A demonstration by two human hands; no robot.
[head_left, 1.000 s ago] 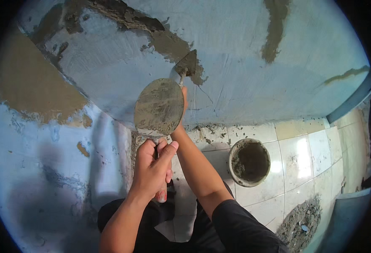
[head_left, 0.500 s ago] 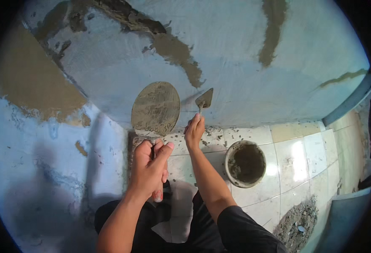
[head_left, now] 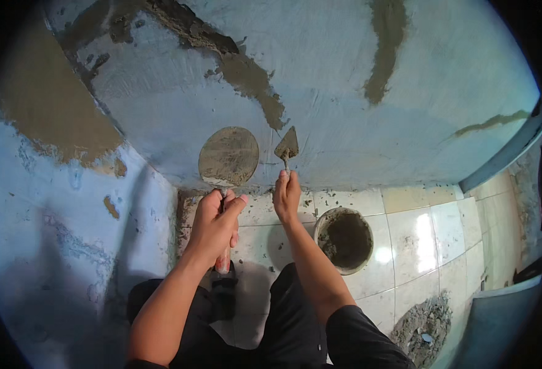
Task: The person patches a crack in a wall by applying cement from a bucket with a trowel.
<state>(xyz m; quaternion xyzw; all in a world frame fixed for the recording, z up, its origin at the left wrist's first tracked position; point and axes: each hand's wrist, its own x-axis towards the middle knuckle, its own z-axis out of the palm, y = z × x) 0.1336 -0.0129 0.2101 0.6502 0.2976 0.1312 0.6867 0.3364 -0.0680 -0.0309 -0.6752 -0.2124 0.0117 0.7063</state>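
My left hand [head_left: 216,221] is closed round the handle of a flat, rounded plastering board [head_left: 228,157] coated with grey-brown mortar. Its reddish handle end pokes out below my fist. Just to the right, my right hand [head_left: 287,195] grips a small pointed trowel [head_left: 287,145] by the handle, its tip up and mortar on its blade. The two tools are apart, in front of the blue wall [head_left: 345,141]. Above them a crack filled with mortar [head_left: 249,80] runs slantwise down the wall, rough and dark at its upper part.
A round bucket [head_left: 369,261] with mortar inside stands on the tiled floor, right of my right forearm. Farther right lies a heap of rubble [head_left: 428,326]. Mortar crumbs dot the tiles along the wall's foot. A blue wall [head_left: 31,184] with a wide mortar patch rises at left.
The trowel has shifted left, nearer the board, and points straighter up. The board looks slightly smaller and more turned. The whole view has moved a little, with the bucket now farther left.
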